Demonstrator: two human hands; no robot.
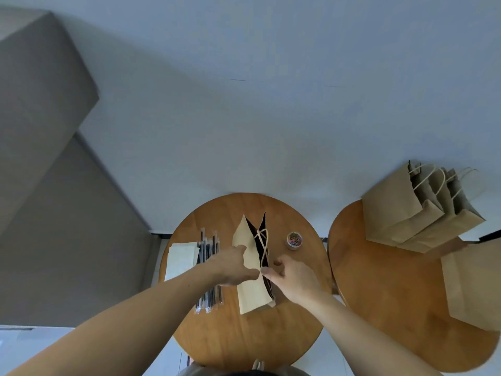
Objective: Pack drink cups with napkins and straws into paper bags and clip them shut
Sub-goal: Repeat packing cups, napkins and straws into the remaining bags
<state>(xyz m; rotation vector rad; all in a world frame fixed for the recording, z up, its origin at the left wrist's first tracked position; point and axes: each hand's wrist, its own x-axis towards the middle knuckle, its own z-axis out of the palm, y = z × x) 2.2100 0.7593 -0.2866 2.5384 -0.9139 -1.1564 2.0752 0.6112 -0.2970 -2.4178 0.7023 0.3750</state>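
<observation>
A tan paper bag (pixel 250 290) with twine handles stands on the round wooden table (pixel 244 335), its mouth a dark narrow slit. My left hand (pixel 233 267) lies against the bag's left wall, thumb at the rim. My right hand (pixel 291 279) pinches the rim at the near end of the opening, fingers curled. Wrapped straws (pixel 208 268) lie left of the bag, partly under my left forearm. A stack of pale napkins (pixel 181 260) sits further left. A small clear tub of coloured paper clips (pixel 294 240) stands right of the bag. No cup is visible.
A second round wooden table (pixel 385 302) stands to the right with several upright paper bags (pixel 412 215) at its far side and one flat bag (pixel 471 283) at its right edge. A white wall rises behind both tables. Grey cabinetry fills the left.
</observation>
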